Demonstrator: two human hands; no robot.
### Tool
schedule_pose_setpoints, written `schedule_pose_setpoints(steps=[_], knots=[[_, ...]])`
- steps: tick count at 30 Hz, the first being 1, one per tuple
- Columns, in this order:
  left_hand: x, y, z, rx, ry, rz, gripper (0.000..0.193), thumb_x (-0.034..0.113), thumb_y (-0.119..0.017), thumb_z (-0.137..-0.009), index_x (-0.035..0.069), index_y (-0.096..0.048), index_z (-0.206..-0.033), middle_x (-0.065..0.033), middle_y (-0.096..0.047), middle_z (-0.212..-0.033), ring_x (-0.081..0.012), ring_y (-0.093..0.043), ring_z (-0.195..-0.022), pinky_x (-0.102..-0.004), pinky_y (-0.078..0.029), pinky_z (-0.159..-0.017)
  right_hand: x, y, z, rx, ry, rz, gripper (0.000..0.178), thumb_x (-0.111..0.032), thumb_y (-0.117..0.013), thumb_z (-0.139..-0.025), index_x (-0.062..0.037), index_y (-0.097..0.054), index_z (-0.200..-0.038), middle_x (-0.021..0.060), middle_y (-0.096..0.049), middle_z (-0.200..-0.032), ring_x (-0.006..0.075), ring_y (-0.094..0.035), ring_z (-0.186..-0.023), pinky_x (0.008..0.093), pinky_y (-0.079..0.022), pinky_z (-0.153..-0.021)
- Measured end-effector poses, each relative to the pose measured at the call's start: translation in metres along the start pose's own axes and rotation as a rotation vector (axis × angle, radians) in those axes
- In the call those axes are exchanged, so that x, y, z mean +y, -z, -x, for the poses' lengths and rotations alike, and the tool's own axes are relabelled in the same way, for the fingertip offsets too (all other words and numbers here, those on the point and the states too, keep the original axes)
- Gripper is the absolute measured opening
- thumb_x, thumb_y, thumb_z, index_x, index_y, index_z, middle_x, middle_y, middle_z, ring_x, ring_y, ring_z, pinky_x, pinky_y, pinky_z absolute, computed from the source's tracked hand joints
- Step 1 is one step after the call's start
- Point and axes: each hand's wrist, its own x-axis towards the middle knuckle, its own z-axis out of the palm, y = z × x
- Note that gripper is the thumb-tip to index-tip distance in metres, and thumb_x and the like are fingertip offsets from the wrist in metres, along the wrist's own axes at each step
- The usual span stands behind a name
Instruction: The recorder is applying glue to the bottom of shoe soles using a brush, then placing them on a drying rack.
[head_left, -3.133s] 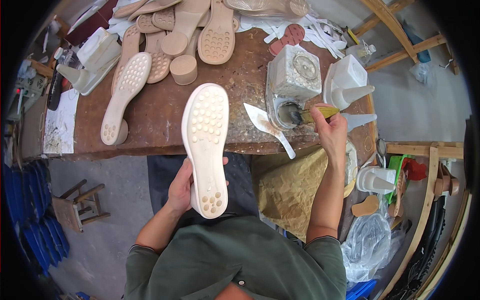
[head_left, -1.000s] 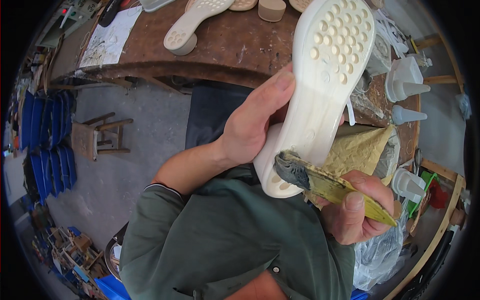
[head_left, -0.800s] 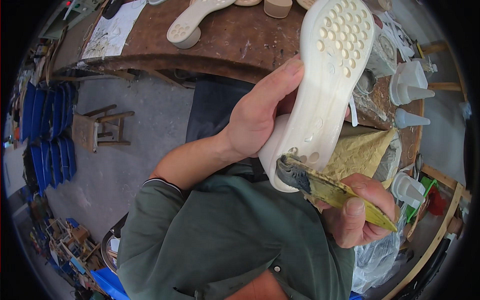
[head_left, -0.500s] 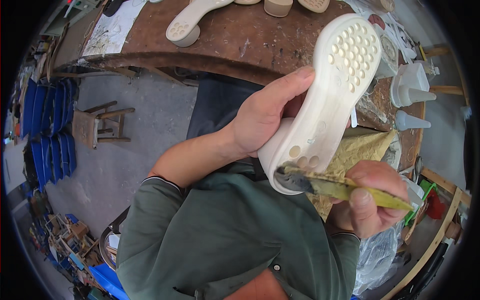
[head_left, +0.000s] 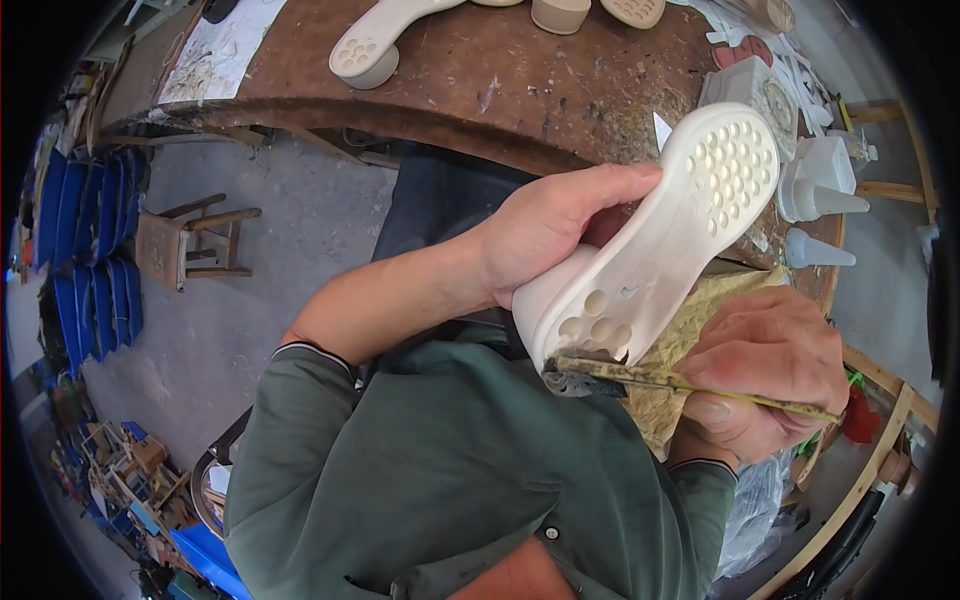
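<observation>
A cream shoe sole [head_left: 655,260] with a raised heel is tilted over my lap, its dimpled face toward me. My left hand [head_left: 555,225] grips it by the waist, thumb along the near edge and the other fingers hidden behind. In my right hand [head_left: 770,365] is a brush [head_left: 640,374] with a flat yellowish handle and dark, clotted bristles. The bristles touch the heel end of the sole, below its round hollows.
Other cream soles [head_left: 370,60] lie on the brown worktable [head_left: 480,90]. Translucent nozzle bottles [head_left: 820,190] and a scale-like box [head_left: 750,95] stand at its right side. Crumpled yellow paper [head_left: 715,305] is behind my right hand. A wooden stool [head_left: 190,240] stands left, near blue trays [head_left: 95,210].
The sole's dimpled toe end has swung down and to the right. My right hand has turned the brush, so its handle now shows edge-on; the bristles stay at the heel end.
</observation>
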Motion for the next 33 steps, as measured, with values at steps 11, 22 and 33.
schedule_pose_setpoints(steps=[11, 22, 33], knots=[[0.007, -0.002, 0.009, 0.146, 0.151, 0.095, 0.031, 0.027, -0.047, -0.093, 0.002, -0.058, -0.108, -0.0082, -0.065, -0.097, -0.0118, -0.063, -0.08, -0.0262, -0.051, -0.072, 0.033, 0.014, -0.06, -0.582, 0.183, -0.251, 0.015, -0.018, -0.074, -0.068, -0.0038, -0.069, -0.069, 0.0033, -0.057, -0.054, 0.011, -0.053, -0.04, 0.0221, -0.036, -0.036], [0.017, 0.021, 0.001, 0.167, 0.138, 0.191, 0.028, 0.019, -0.048, -0.092, -0.002, -0.058, -0.109, -0.0095, -0.066, -0.092, -0.0147, -0.065, -0.079, -0.028, -0.053, -0.073, 0.074, 0.07, -0.064, -0.496, -0.03, -0.296, 0.019, -0.015, -0.072, -0.075, 0.0018, -0.068, -0.084, 0.0097, -0.061, -0.069, 0.0113, -0.053, -0.049, 0.0242, -0.039, -0.042], [0.041, 0.052, 0.013, 0.175, -0.303, -0.045, 0.087, 0.059, -0.044, -0.084, 0.001, -0.015, -0.142, -0.0162, -0.028, -0.143, -0.0287, -0.032, -0.13, -0.0439, -0.026, -0.107, 0.1, 0.109, 0.051, 0.509, -0.449, -0.301, 0.021, -0.012, -0.06, -0.085, 0.0048, -0.055, -0.097, 0.0094, -0.058, -0.068, 0.0128, -0.053, -0.048, 0.0233, -0.043, -0.045]])
